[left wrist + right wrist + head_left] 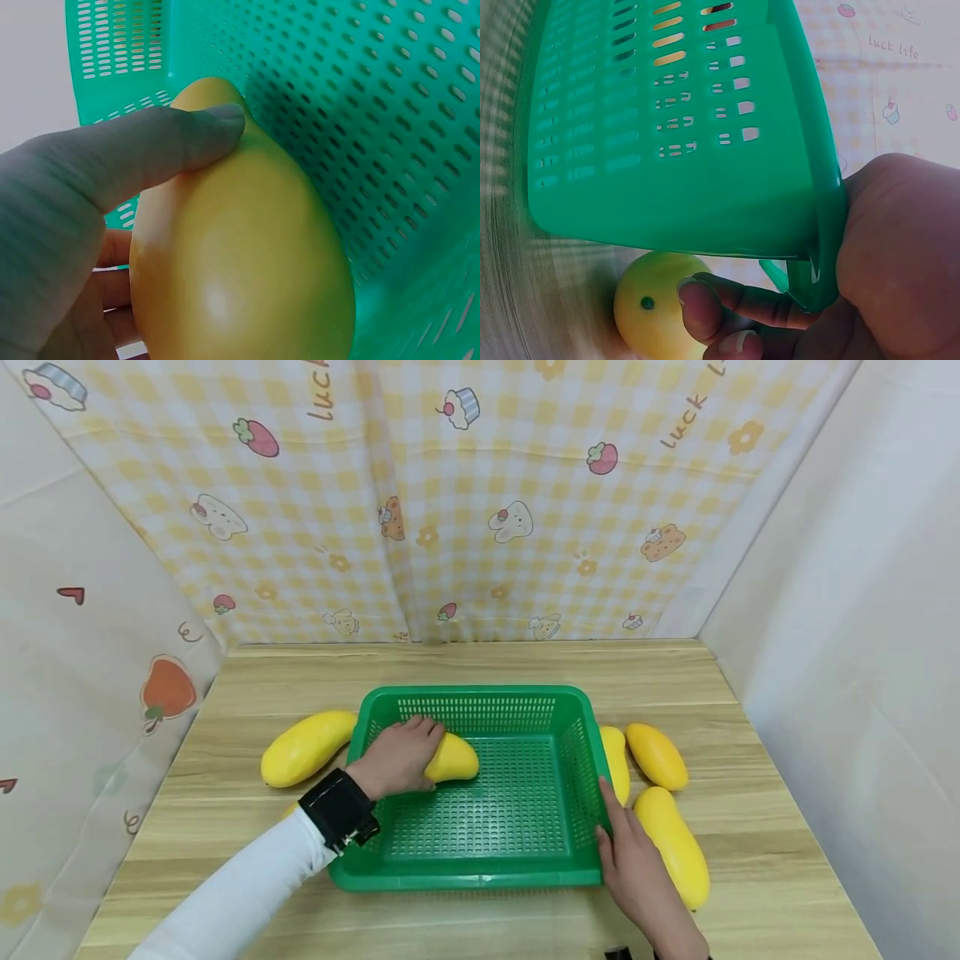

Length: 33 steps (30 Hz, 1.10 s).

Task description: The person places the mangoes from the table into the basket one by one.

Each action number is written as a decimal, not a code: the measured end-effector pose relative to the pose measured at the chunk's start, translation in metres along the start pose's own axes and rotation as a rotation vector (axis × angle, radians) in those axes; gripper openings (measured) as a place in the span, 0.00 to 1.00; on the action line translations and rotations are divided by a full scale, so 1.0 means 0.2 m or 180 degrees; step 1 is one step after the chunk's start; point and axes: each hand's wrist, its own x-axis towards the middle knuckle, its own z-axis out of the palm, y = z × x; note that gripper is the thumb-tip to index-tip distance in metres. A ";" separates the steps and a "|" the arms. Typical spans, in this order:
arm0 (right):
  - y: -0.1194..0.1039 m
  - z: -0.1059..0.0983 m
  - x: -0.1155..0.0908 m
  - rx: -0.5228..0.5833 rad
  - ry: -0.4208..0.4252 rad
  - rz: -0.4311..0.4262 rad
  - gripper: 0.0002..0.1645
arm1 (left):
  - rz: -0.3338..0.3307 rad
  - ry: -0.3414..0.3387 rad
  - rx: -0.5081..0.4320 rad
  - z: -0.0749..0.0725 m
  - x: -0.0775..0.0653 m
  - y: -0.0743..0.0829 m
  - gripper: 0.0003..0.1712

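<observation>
My left hand [401, 756] grips a yellow mango [454, 758] inside the green plastic basket [480, 882], toward its left side. In the left wrist view the thumb lies across the narrower end of this mango [247, 255], with the other fingers along its far side, partly hidden. At the basket's right side, my right hand [637, 864] holds the rim. The right wrist view has the palm against the rim of the basket [667, 202] and fingers curled below it, close to a mango [649, 304] outside.
Left of the basket lies a large yellow mango [307, 748], and a sliver of yellow shows beside the left wrist. On the right are an orange-yellow mango [657, 757], a long yellow one [672, 847] and another [614, 760] partly behind the rim. Patterned cloth [465, 527] hangs behind the wooden table [480, 664].
</observation>
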 end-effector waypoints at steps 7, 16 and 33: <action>0.00 0.00 0.00 0.0025 -0.0002 0.0024 0.40 | 0.0046 -0.0111 0.0145 0.03 0.02 0.00 0.46; 0.01 0.01 0.00 0.0019 -0.0006 0.0063 0.39 | -0.0026 -0.0103 0.0035 0.05 0.06 -0.03 0.45; 0.01 0.01 0.01 -0.0022 -0.0040 0.0098 0.39 | 0.0105 0.0139 0.0101 0.11 0.09 -0.06 0.46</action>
